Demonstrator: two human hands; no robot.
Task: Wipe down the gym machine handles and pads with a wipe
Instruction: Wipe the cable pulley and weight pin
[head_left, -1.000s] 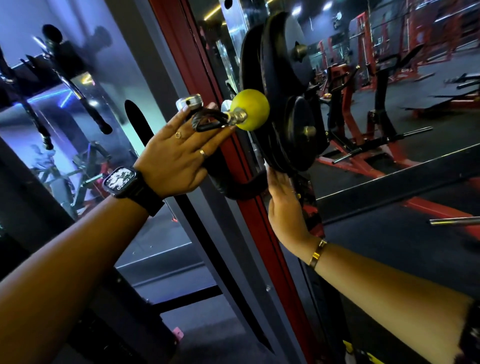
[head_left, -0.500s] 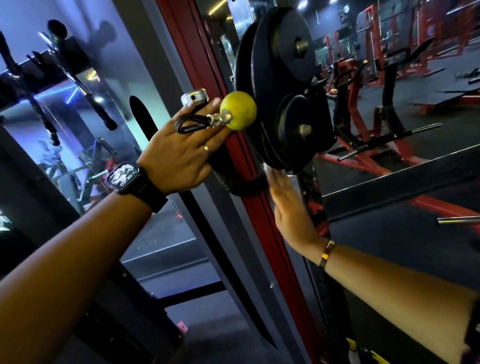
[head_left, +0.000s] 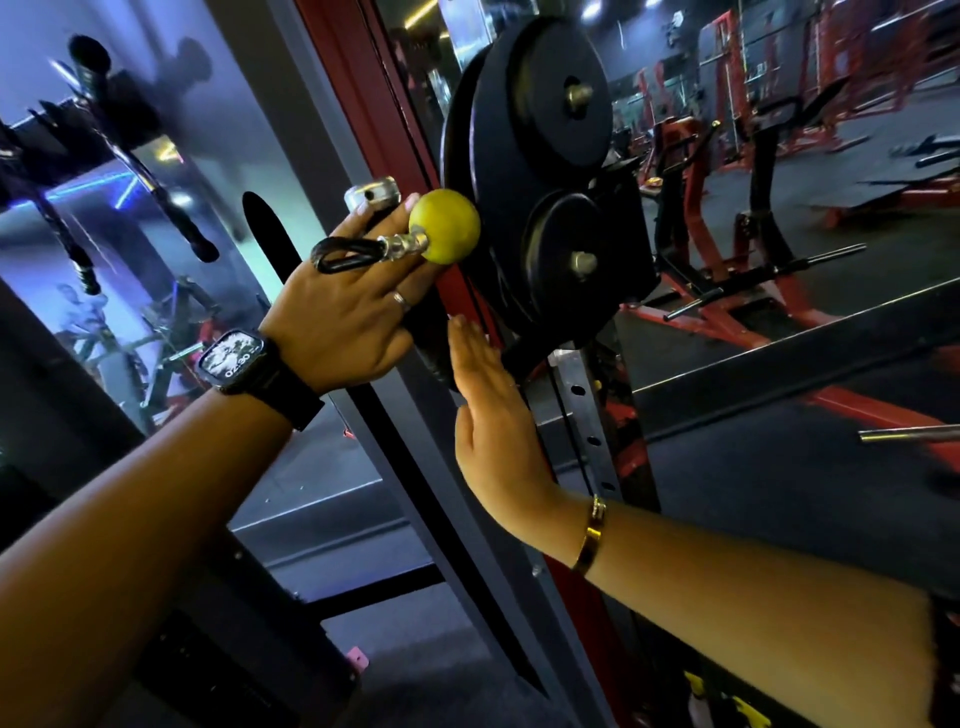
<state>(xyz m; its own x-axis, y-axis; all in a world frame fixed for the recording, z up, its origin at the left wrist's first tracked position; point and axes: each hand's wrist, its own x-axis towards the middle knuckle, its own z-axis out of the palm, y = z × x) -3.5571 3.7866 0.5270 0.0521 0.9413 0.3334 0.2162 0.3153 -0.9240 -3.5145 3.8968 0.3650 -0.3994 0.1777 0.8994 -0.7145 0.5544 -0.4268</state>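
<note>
My left hand (head_left: 343, 317), wearing a black watch, reaches up against the machine's red upright (head_left: 358, 67) with fingers stretched out. A black cable loop (head_left: 340, 254) with a yellow ball stopper (head_left: 444, 226) lies across those fingers. The fingertips touch a silver knob (head_left: 372, 193). My right hand (head_left: 493, 415) is held flat, fingers straight, beside a black curved piece (head_left: 434, 358) below the weight plates (head_left: 535, 130). No wipe shows in either hand.
A steel post with holes (head_left: 584, 415) stands just right of my right hand. Red machines and chrome bars (head_left: 763, 283) fill the floor to the right. Cable attachments hang on a rack (head_left: 130, 156) at upper left, by a mirror wall.
My right hand has come out from under the weight plates, moving down and left, and now shows fully flat. My left hand stays by the yellow ball and cable loop.
</note>
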